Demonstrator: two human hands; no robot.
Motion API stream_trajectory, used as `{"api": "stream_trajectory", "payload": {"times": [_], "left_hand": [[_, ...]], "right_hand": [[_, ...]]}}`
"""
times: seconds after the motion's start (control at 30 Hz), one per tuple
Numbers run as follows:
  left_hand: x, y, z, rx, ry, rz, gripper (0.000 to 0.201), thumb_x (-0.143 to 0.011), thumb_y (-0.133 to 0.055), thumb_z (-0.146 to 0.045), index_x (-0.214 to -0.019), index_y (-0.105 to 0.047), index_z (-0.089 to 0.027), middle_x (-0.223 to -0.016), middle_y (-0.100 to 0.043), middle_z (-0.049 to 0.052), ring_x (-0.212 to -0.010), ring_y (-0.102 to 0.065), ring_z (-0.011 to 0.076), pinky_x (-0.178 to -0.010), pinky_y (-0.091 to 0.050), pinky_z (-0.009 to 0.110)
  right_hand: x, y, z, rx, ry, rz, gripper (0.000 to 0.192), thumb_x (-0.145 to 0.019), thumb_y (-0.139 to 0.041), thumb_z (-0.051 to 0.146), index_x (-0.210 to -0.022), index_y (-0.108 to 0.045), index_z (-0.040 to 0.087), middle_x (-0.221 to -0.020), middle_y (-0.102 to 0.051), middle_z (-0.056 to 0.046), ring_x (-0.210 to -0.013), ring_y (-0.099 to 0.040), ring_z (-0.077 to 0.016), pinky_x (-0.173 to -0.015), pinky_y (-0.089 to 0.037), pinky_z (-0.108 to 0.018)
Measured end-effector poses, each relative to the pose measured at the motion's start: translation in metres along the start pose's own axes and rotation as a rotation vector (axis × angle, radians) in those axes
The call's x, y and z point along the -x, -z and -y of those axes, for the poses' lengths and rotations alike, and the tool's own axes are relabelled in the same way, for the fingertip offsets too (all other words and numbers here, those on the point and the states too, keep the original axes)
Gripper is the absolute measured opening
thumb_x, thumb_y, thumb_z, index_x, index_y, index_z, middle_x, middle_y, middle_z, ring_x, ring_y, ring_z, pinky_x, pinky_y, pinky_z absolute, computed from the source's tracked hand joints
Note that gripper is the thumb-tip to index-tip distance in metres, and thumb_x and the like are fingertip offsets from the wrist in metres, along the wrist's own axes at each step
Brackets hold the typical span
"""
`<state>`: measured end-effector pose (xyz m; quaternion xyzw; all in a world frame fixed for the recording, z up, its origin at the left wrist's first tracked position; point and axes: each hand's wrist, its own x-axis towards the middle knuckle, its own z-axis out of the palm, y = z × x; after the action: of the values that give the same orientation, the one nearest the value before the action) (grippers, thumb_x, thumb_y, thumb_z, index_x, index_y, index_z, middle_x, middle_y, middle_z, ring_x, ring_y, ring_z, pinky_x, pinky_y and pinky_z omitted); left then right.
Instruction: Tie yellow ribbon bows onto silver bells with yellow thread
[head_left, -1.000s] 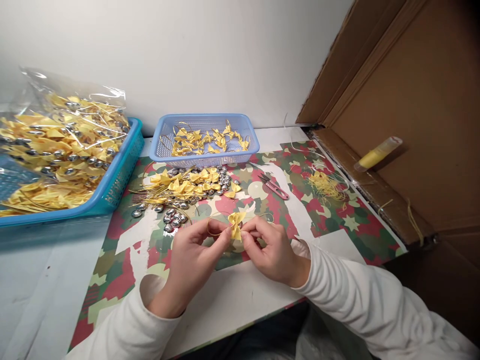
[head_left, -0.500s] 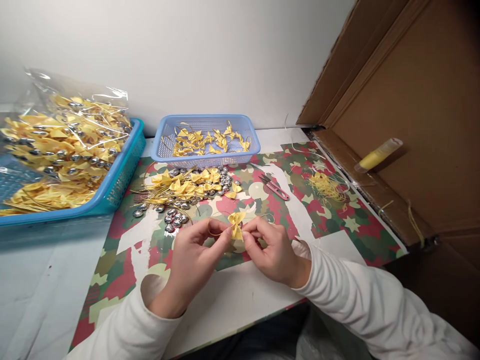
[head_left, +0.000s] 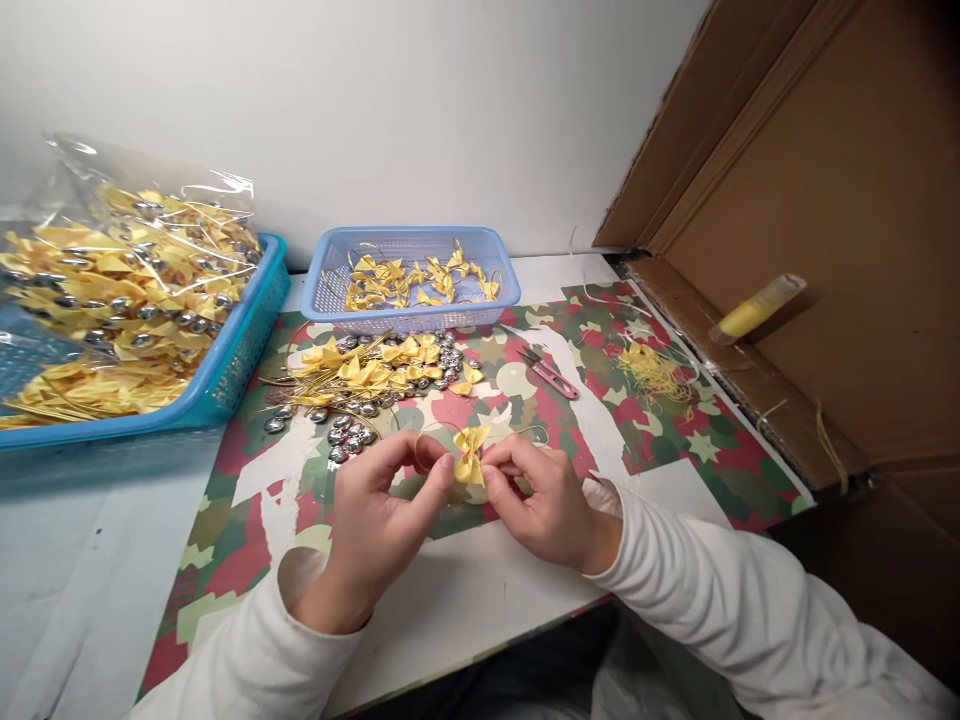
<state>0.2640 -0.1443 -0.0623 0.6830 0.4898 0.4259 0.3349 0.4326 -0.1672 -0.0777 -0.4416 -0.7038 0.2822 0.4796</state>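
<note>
A yellow ribbon bow [head_left: 470, 457] with a thin gold cord is held up between my hands, above the front part of the patterned sheet. My left hand [head_left: 394, 520] is closed in a pinch just left of the bow, on the gold cord [head_left: 418, 452], which curves over its fingers. At the bow's right edge, the thumb and forefinger of my right hand [head_left: 536, 495] are pinched together on it. Beyond my hands lies a pile of yellow bows [head_left: 367, 370] with gold cords, mixed with silver bells [head_left: 351, 438].
A blue basket [head_left: 412, 318] with several corded bows stands at the back. On the left, a larger blue basket [head_left: 247, 330] bears a clear bag [head_left: 150, 260] of bows and bells. Pink thread snips [head_left: 553, 378], yellow thread scraps [head_left: 652, 372] and a cardboard wall [head_left: 840, 200] are to the right.
My left hand has shifted slightly left, opening a small gap from the bow. The bow has turned a little and moved slightly left. My right hand has barely moved.
</note>
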Motion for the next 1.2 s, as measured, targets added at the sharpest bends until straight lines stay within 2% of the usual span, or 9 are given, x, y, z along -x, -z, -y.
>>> {"api": "stream_trajectory", "payload": {"times": [0.13, 0.3, 0.43, 0.53, 0.83, 0.97, 1.2], "left_hand": [[-0.002, 0.002, 0.001, -0.06, -0.113, 0.039, 0.005, -0.081, -0.058, -0.018, -0.077, -0.058, -0.019, -0.068, -0.059, -0.002, -0.063, -0.053, 0.0129, -0.06, -0.044, 0.025], [-0.006, 0.005, -0.001, -0.159, -0.262, 0.087, 0.006, -0.081, -0.06, -0.014, -0.077, -0.059, -0.019, -0.071, -0.059, -0.001, -0.066, -0.051, 0.0133, -0.061, -0.042, 0.026], [-0.008, 0.008, -0.002, -0.19, -0.292, 0.108, 0.007, -0.082, -0.06, -0.015, -0.076, -0.061, -0.018, -0.071, -0.059, 0.0, -0.067, -0.051, 0.0141, -0.062, -0.042, 0.026], [-0.009, 0.008, -0.003, -0.15, -0.232, 0.129, 0.013, -0.084, -0.058, -0.017, -0.072, -0.06, -0.019, -0.067, -0.056, -0.001, -0.064, -0.05, 0.0135, -0.06, -0.04, 0.026], [-0.011, 0.006, -0.002, 0.058, 0.121, 0.188, 0.022, -0.083, -0.057, -0.031, -0.065, -0.059, -0.019, -0.059, -0.054, -0.002, -0.057, -0.047, 0.0123, -0.054, -0.039, 0.024], [-0.011, 0.005, -0.002, 0.076, 0.156, 0.186, 0.023, -0.083, -0.058, -0.032, -0.065, -0.059, -0.019, -0.057, -0.053, -0.003, -0.055, -0.047, 0.0119, -0.055, -0.039, 0.024], [-0.009, 0.005, -0.006, -0.048, 0.072, 0.142, 0.024, -0.083, -0.057, -0.031, -0.062, -0.055, -0.019, -0.058, -0.055, -0.003, -0.055, -0.049, 0.0119, -0.055, -0.04, 0.024]], "right_hand": [[0.0, 0.001, -0.001, 0.014, 0.027, 0.001, 0.011, -0.085, -0.049, 0.012, -0.078, -0.049, 0.02, -0.057, -0.047, 0.006, -0.046, -0.041, -0.0061, -0.046, -0.034, -0.018], [0.0, 0.001, -0.002, 0.036, 0.051, -0.005, 0.011, -0.085, -0.05, 0.012, -0.077, -0.05, 0.02, -0.058, -0.045, 0.006, -0.047, -0.04, -0.0061, -0.047, -0.035, -0.018], [0.0, 0.002, -0.001, 0.04, 0.059, 0.008, 0.012, -0.085, -0.049, 0.011, -0.076, -0.05, 0.019, -0.058, -0.046, 0.006, -0.047, -0.04, -0.0059, -0.047, -0.034, -0.018], [0.0, 0.002, -0.001, 0.052, 0.069, 0.009, 0.012, -0.084, -0.049, 0.011, -0.076, -0.05, 0.019, -0.057, -0.045, 0.006, -0.047, -0.04, -0.0058, -0.046, -0.034, -0.018], [0.0, 0.002, -0.001, 0.039, 0.072, 0.004, 0.012, -0.083, -0.049, 0.009, -0.077, -0.049, 0.02, -0.056, -0.042, 0.007, -0.046, -0.038, -0.0055, -0.046, -0.033, -0.018], [0.0, 0.002, -0.001, 0.021, 0.063, -0.011, 0.013, -0.083, -0.05, 0.008, -0.078, -0.049, 0.019, -0.056, -0.042, 0.008, -0.045, -0.038, -0.0048, -0.045, -0.032, -0.018], [0.001, 0.0, -0.001, 0.043, 0.057, -0.036, 0.012, -0.082, -0.049, 0.008, -0.078, -0.049, 0.02, -0.055, -0.042, 0.008, -0.044, -0.038, -0.0047, -0.044, -0.033, -0.018]]}}
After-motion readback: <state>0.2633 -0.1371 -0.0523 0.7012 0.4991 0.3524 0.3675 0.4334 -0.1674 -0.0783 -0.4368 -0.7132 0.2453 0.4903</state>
